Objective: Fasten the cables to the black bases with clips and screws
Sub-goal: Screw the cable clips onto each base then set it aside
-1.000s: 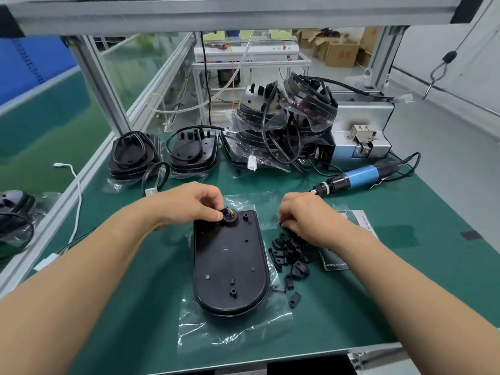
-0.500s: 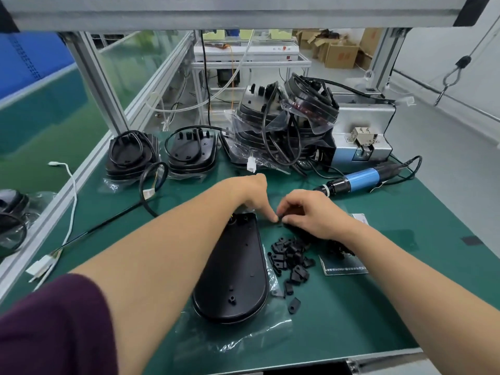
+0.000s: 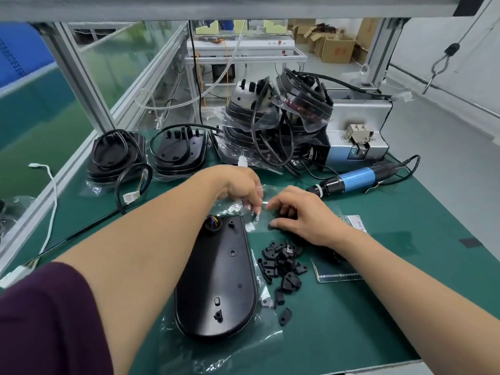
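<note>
A black oval base (image 3: 216, 280) lies flat on a clear plastic bag (image 3: 243, 347) in the middle of the green mat. At its far end a round grommet with coloured wires (image 3: 213, 222) sits in the base, and its black cable (image 3: 81, 234) runs off to the left. A pile of small black clips (image 3: 282, 263) lies just right of the base. My left hand (image 3: 240, 188) reaches across beyond the base and pinches the lifted edge of the clear bag. My right hand (image 3: 300, 215) is beside it, fingers curled over black clips above the pile.
A blue electric screwdriver (image 3: 354, 180) lies at the right, behind my right hand. A grey screw feeder (image 3: 357, 136) and stacks of bagged bases with cables (image 3: 276, 123) fill the back. Two more bases (image 3: 116, 155) sit back left. A printed card (image 3: 338, 276) lies right of the clips.
My left hand has left the grommet and crossed right to meet my right hand beyond the base. The right hand has stayed near the clips. The view has shifted closer.
</note>
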Motion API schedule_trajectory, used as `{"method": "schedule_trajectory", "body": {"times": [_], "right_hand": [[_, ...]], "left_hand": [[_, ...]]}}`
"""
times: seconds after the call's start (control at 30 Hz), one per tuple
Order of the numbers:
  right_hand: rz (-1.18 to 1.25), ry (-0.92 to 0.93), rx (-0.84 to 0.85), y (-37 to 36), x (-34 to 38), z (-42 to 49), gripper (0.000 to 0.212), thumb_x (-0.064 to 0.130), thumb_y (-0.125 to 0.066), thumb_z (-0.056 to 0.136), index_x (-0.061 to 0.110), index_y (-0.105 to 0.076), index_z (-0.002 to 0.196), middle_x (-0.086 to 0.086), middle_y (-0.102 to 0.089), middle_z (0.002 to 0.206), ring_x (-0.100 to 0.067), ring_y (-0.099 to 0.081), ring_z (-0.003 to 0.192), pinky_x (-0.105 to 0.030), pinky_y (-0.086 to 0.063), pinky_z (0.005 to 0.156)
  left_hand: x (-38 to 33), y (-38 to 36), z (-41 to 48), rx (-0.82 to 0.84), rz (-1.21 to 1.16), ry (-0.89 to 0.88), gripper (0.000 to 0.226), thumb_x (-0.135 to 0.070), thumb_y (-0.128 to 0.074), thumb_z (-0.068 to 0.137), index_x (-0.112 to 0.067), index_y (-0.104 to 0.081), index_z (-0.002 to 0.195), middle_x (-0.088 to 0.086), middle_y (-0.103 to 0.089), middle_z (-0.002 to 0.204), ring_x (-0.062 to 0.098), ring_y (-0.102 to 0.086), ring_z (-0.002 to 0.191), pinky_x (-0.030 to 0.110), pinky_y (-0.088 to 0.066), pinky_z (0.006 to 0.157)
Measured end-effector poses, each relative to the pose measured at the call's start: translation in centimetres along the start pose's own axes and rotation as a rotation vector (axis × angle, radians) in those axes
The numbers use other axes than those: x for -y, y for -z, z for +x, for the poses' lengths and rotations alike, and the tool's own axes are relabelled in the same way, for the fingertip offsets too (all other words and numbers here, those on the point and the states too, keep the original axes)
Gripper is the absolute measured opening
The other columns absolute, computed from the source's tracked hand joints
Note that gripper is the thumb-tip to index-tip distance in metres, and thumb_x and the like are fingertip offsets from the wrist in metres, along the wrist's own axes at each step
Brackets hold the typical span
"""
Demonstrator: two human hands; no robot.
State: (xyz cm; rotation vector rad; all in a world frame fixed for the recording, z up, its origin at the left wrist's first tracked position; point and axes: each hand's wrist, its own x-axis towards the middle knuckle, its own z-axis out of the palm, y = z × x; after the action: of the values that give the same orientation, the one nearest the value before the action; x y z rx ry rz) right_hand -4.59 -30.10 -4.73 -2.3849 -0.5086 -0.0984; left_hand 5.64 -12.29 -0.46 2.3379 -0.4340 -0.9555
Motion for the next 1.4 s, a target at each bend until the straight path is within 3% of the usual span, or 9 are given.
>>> {"method": "schedule_trajectory", "body": {"times": [0.03, 0.13, 0.23, 0.4, 0.53, 0.67, 0.9, 1.1, 1.4], "right_hand": [[-0.007, 0.010, 0.000, 0.0, -0.1, 0.2, 0.032, 0.022, -0.085, 0.078, 0.019, -0.072, 0.106, 0.001, -0.060, 0.099, -0.002, -0.056, 0.082, -0.018, -0.049, 0.078], [-0.004, 0.021, -0.030, -0.4, -0.1, 0.9, 0.032, 0.020, -0.084, 0.079, 0.017, -0.071, 0.108, 0.000, -0.059, 0.099, -0.006, -0.058, 0.081, -0.018, -0.049, 0.076], [-0.021, 0.030, -0.069, -1.2, 0.1, 1.5, 0.028, 0.021, -0.084, 0.080, 0.014, -0.068, 0.101, 0.000, -0.057, 0.098, -0.012, -0.057, 0.081, -0.023, -0.048, 0.076], [0.006, 0.078, -0.136, -1.9, 0.6, 2.0, 0.031, 0.022, -0.086, 0.075, 0.016, -0.057, 0.081, 0.004, -0.053, 0.085, -0.014, -0.050, 0.079, -0.028, -0.047, 0.072], [0.110, 0.116, -0.100, -1.7, 0.6, 2.0, 0.020, 0.016, -0.086, 0.077, 0.012, -0.069, 0.087, 0.000, -0.058, 0.093, -0.011, -0.056, 0.082, -0.028, -0.052, 0.080], [0.017, 0.183, -0.128, -2.2, 0.8, 2.1, 0.015, 0.015, -0.080, 0.083, 0.011, -0.075, 0.096, -0.002, -0.063, 0.098, -0.017, -0.059, 0.090, -0.035, -0.051, 0.085], [-0.220, 0.329, -0.196, -2.5, 1.3, 2.1, 0.009, 0.011, -0.073, 0.090, 0.004, -0.075, 0.096, -0.008, -0.069, 0.095, -0.030, -0.065, 0.089, -0.042, -0.054, 0.081], [-0.258, 0.244, -0.103, -2.2, 1.8, 2.8, 0.016, 0.021, -0.069, 0.092, 0.010, -0.070, 0.104, -0.004, -0.064, 0.111, -0.028, -0.062, 0.101, -0.045, -0.051, 0.085], [-0.355, 0.322, -0.119, -2.1, 2.2, 2.7, 0.008, 0.016, -0.069, 0.091, 0.008, -0.070, 0.094, -0.005, -0.066, 0.097, -0.029, -0.063, 0.094, -0.042, -0.053, 0.074]], "left_hand": [[0.1, 0.1, 0.2, 0.005, -0.053, -0.014, 0.010, 0.006, -0.062, 0.083, 0.000, -0.061, 0.092, 0.013, -0.066, 0.075, 0.017, -0.056, 0.062, 0.024, -0.039, 0.050], [0.1, 0.5, 0.8, -0.003, -0.122, -0.033, 0.023, 0.015, -0.053, 0.084, -0.008, -0.054, 0.086, 0.011, -0.063, 0.070, 0.014, -0.063, 0.056, 0.021, -0.045, 0.045], [0.0, 0.7, 0.8, 0.068, -0.146, -0.010, 0.018, 0.011, -0.056, 0.084, -0.005, -0.055, 0.093, 0.012, -0.068, 0.077, 0.017, -0.065, 0.062, 0.024, -0.050, 0.052], [-0.3, 1.2, 0.2, 0.299, -0.028, -0.070, 0.012, 0.004, -0.066, 0.082, -0.007, -0.062, 0.086, 0.012, -0.063, 0.084, 0.015, -0.053, 0.065, 0.022, -0.039, 0.050], [0.1, 1.8, 0.6, 0.281, -0.085, -0.028, 0.017, 0.012, -0.059, 0.084, -0.002, -0.063, 0.093, 0.014, -0.067, 0.089, 0.019, -0.058, 0.076, 0.026, -0.047, 0.070], [-0.2, 1.8, 1.1, 0.248, -0.113, 0.035, 0.020, 0.015, -0.054, 0.085, 0.000, -0.067, 0.084, 0.012, -0.068, 0.071, 0.015, -0.064, 0.061, 0.021, -0.054, 0.057], [-0.3, 1.1, 1.8, 0.160, -0.113, 0.152, 0.020, 0.010, -0.043, 0.093, 0.000, -0.058, 0.085, 0.010, -0.061, 0.068, 0.015, -0.060, 0.059, 0.021, -0.053, 0.054], [-0.1, 1.2, 1.5, 0.161, -0.053, 0.111, 0.021, 0.009, -0.044, 0.090, -0.002, -0.060, 0.081, 0.004, -0.065, 0.057, 0.010, -0.062, 0.051, 0.020, -0.051, 0.053], [-0.3, 1.0, 1.6, 0.149, -0.025, 0.136, 0.027, 0.010, -0.034, 0.089, 0.001, -0.057, 0.081, 0.009, -0.061, 0.060, 0.014, -0.057, 0.053, 0.021, -0.045, 0.053]]}}
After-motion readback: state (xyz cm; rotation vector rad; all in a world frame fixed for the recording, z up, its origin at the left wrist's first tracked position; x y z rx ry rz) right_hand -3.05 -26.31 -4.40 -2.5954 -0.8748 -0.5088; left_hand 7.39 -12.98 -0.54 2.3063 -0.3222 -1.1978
